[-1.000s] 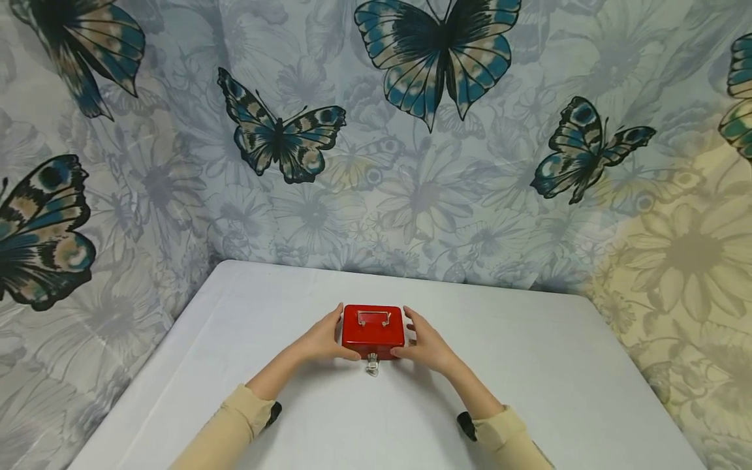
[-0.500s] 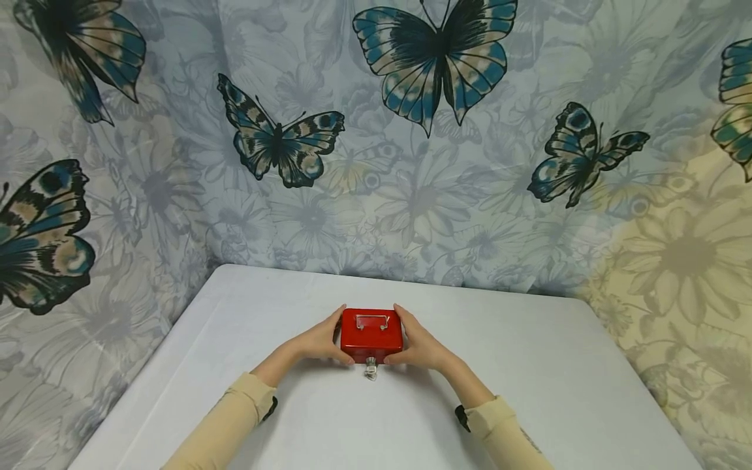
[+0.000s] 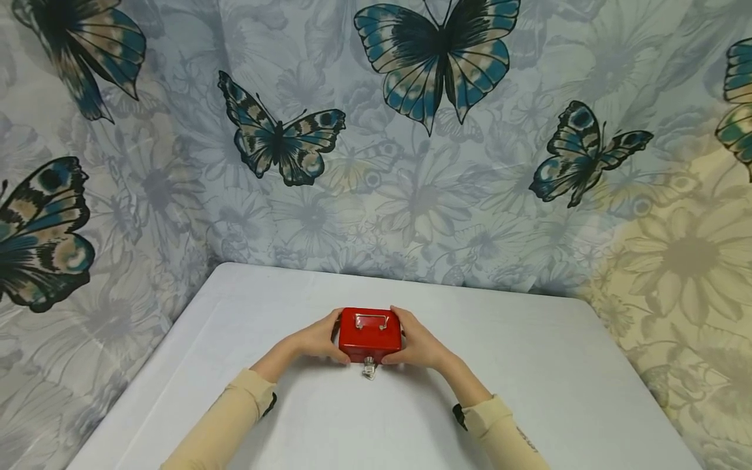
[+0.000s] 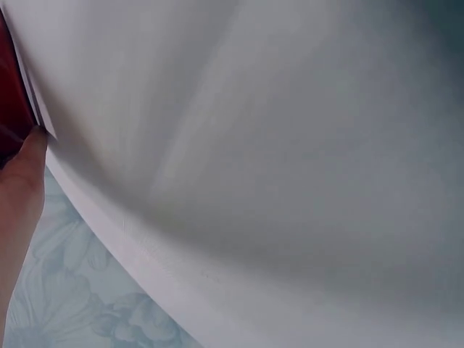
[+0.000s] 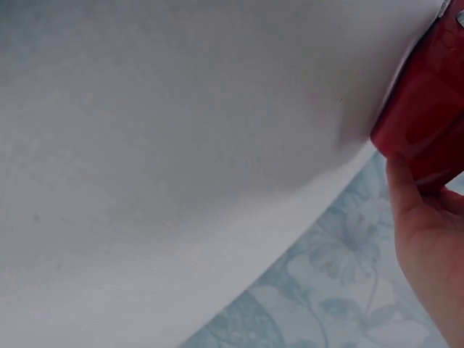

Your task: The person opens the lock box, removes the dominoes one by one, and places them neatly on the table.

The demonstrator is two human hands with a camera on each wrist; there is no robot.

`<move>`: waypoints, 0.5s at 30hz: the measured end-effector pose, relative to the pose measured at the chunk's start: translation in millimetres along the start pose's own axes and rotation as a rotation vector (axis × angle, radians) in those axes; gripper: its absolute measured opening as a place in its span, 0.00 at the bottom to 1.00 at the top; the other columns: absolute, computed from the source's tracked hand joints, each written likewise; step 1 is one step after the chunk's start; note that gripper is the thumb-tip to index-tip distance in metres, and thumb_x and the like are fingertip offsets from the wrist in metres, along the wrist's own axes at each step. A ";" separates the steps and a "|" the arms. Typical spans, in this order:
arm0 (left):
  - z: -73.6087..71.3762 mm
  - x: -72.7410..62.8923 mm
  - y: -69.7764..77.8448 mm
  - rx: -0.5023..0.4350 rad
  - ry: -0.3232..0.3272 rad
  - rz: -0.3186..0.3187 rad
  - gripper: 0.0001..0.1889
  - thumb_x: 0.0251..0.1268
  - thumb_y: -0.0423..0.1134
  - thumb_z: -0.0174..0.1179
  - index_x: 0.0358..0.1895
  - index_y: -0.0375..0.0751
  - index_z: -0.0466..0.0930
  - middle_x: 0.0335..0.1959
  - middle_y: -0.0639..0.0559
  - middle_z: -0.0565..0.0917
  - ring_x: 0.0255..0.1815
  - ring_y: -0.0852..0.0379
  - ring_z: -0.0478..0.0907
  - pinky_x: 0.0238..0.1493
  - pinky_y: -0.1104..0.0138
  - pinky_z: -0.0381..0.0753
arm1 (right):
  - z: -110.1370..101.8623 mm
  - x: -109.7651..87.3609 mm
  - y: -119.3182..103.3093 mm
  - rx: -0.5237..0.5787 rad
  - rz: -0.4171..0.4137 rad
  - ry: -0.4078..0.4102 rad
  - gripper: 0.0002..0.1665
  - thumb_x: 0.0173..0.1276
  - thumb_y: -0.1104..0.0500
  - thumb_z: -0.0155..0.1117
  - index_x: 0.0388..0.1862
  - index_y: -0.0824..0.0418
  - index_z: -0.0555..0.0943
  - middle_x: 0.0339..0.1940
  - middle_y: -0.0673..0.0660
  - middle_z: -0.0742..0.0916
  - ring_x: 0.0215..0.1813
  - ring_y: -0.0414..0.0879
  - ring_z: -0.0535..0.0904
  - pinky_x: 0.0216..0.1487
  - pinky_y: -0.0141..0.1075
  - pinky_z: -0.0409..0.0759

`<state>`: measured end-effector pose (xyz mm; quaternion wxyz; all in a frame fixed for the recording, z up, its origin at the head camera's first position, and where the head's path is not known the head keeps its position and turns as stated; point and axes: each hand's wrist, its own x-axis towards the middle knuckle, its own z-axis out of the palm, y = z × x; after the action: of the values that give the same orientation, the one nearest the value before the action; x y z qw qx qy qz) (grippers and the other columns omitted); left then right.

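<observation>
A small red cash box (image 3: 370, 336) with a silver wire handle (image 3: 371, 321) on its lid sits near the middle of the table, lid closed. At its front a metal lock with keys (image 3: 369, 369) sticks out. My left hand (image 3: 320, 338) grips the box's left side, thumb at the front corner and fingers towards the back. The right hand (image 3: 420, 343) holds the opposite side the same way. In the right wrist view, the thumb of the right hand (image 5: 428, 232) presses against the red box (image 5: 428, 109). Only an edge of the box (image 4: 11, 101) shows in the left wrist view.
A white cloth (image 3: 499, 365) covers the table. Behind and beside it hangs a floral backdrop (image 3: 423, 196) printed with large butterflies. Dark bands (image 3: 460, 416) show at both sleeve cuffs.
The right hand has closed in from slightly off the box to gripping its right side. The box has shifted slightly left in the head view, and the left hand has moved with it.
</observation>
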<state>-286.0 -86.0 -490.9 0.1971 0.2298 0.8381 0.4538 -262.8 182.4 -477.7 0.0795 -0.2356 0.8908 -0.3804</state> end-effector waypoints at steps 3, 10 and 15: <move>-3.5 2.1 0.7 0.000 -0.010 -0.001 0.58 0.43 0.37 0.79 0.75 0.38 0.47 0.71 0.44 0.64 0.73 0.45 0.59 0.73 0.50 0.57 | 0.5 0.6 -0.9 -0.011 0.016 0.016 0.62 0.50 0.52 0.81 0.76 0.67 0.54 0.70 0.60 0.68 0.68 0.54 0.66 0.64 0.53 0.72; -7.2 6.4 -1.5 -0.013 -0.039 -0.021 0.60 0.44 0.37 0.78 0.77 0.41 0.43 0.74 0.46 0.62 0.75 0.47 0.56 0.73 0.50 0.56 | 2.8 1.5 -0.8 -0.017 0.035 0.051 0.63 0.48 0.50 0.82 0.75 0.66 0.55 0.69 0.60 0.69 0.68 0.54 0.67 0.64 0.52 0.73; -6.9 5.3 -2.0 -0.011 -0.029 -0.051 0.60 0.44 0.38 0.79 0.77 0.40 0.44 0.74 0.46 0.62 0.75 0.47 0.55 0.73 0.48 0.54 | 3.5 1.2 -1.2 -0.033 0.042 0.070 0.63 0.46 0.49 0.83 0.75 0.66 0.57 0.68 0.60 0.70 0.66 0.54 0.68 0.64 0.53 0.73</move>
<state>-294.4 -88.7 -489.7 0.2222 0.2139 0.8381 0.4500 -262.4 178.8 -479.3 0.0524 -0.2046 0.9039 -0.3721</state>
